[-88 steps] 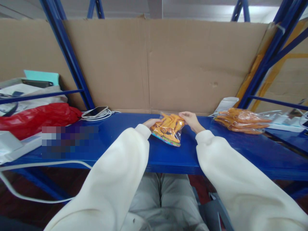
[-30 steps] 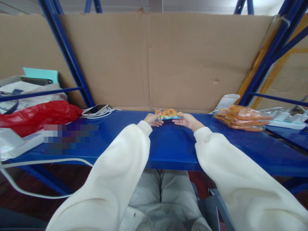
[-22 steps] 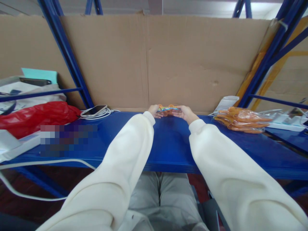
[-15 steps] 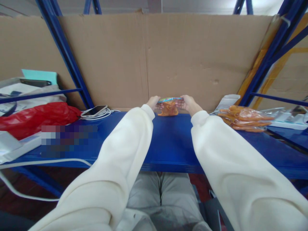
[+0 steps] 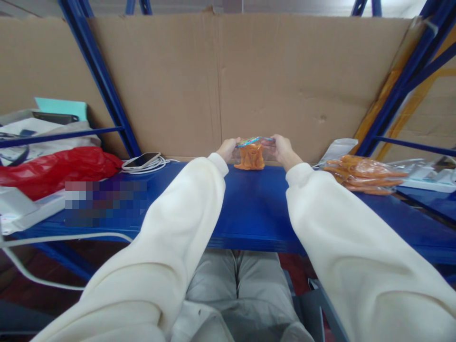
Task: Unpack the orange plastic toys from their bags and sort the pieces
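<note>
A small clear plastic bag [image 5: 251, 154] with orange pieces inside and a colourful top strip hangs upright just above the blue shelf [image 5: 256, 209], near the cardboard back wall. My left hand [image 5: 228, 148] pinches the left end of its top edge. My right hand [image 5: 281, 148] grips the right end of the same edge. Both arms in cream sleeves stretch forward over the shelf.
A pile of similar orange-filled bags [image 5: 359, 173] lies to the right, with a white packet [image 5: 337, 149] behind it. A phone on a coiled white cable [image 5: 140, 161] and a red plastic bag [image 5: 57, 168] sit to the left. Blue rack posts [image 5: 107, 95] flank the cardboard.
The bag lay flat on the shelf under both hands; it has been pushed toward the back wall, turned upright and lifted by its top edge.
</note>
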Available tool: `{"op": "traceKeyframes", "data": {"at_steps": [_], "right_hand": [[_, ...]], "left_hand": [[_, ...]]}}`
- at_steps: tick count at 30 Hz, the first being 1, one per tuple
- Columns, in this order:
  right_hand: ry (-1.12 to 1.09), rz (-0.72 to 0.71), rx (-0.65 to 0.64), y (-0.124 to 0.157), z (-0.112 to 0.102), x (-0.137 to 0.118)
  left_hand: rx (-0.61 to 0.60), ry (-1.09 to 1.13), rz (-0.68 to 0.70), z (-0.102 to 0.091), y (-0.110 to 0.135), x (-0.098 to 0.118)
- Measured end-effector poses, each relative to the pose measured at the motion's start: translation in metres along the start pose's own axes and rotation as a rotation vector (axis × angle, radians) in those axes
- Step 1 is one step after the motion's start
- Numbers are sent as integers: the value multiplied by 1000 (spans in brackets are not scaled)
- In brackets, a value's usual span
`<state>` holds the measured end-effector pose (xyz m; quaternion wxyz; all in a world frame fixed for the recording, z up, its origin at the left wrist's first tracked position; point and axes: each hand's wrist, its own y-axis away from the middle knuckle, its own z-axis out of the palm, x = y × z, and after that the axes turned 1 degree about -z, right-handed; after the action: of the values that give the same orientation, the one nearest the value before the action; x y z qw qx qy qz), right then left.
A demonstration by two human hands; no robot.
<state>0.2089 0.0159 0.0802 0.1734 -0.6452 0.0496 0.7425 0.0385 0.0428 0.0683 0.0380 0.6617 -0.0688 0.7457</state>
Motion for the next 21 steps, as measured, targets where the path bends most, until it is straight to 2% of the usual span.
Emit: {"op": "traceKeyframes", "data": {"at_steps": [6, 12, 16, 21], "right_hand": [[-15, -42, -25, 2, -7, 9], [41, 0, -34, 9, -11, 12], [82, 26, -18, 16, -8, 3], [144, -96, 3, 20, -3, -10]], "left_hand": [[-72, 43, 51, -2, 13, -6], [-11, 28, 14, -11, 13, -7], [13, 14, 4, -11, 14, -1], [33, -15, 39, -5, 17, 14]]}}
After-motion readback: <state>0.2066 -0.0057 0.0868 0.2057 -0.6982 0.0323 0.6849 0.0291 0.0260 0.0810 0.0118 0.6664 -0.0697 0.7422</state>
